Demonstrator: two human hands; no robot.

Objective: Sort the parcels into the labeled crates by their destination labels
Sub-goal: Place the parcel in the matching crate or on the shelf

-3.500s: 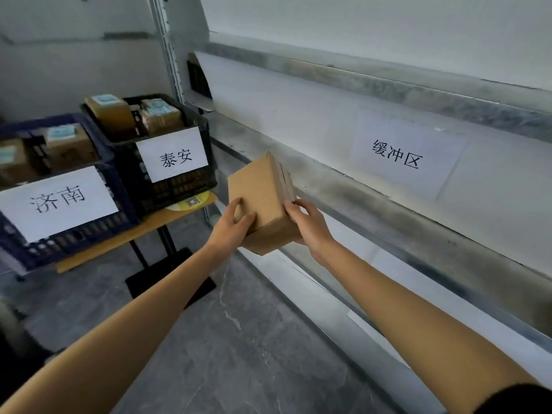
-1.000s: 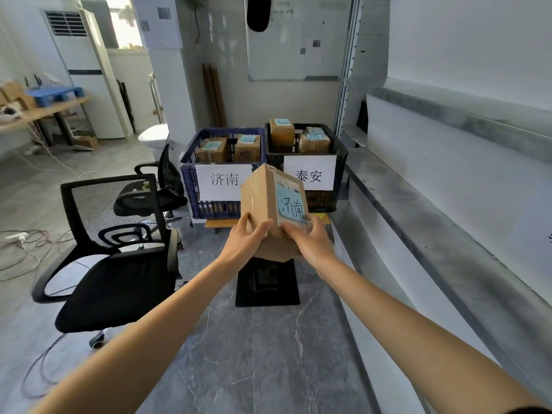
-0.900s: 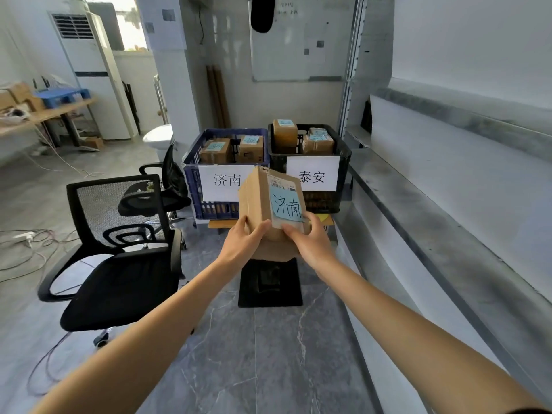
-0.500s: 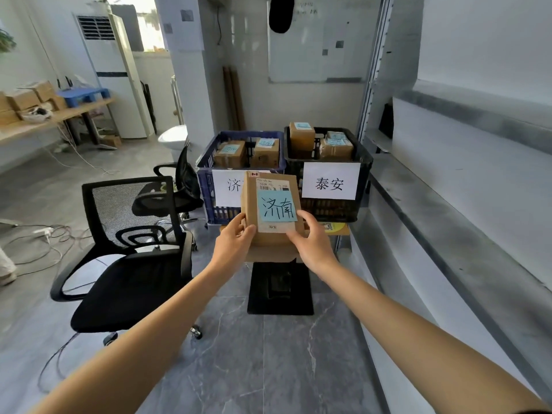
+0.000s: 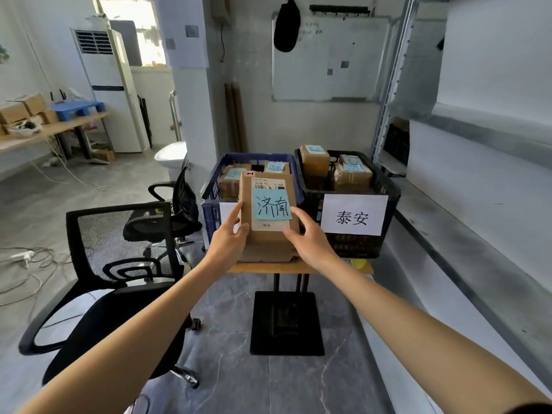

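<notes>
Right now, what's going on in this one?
A person holds a cardboard parcel up with both hands, the left hand and right hand gripping its sides. Its blue note reads 济南 and faces the camera. The parcel is in front of the blue crate. The black crate beside it is marked 泰安. Both crates already hold other parcels, and this one is not yet placed.

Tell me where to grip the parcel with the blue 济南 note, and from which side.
Grip the parcel by its two flat side faces, low down, one hand from each side, as the left hand and right hand hold it. Its blue note faces the camera, and side grips leave that label readable.
</notes>
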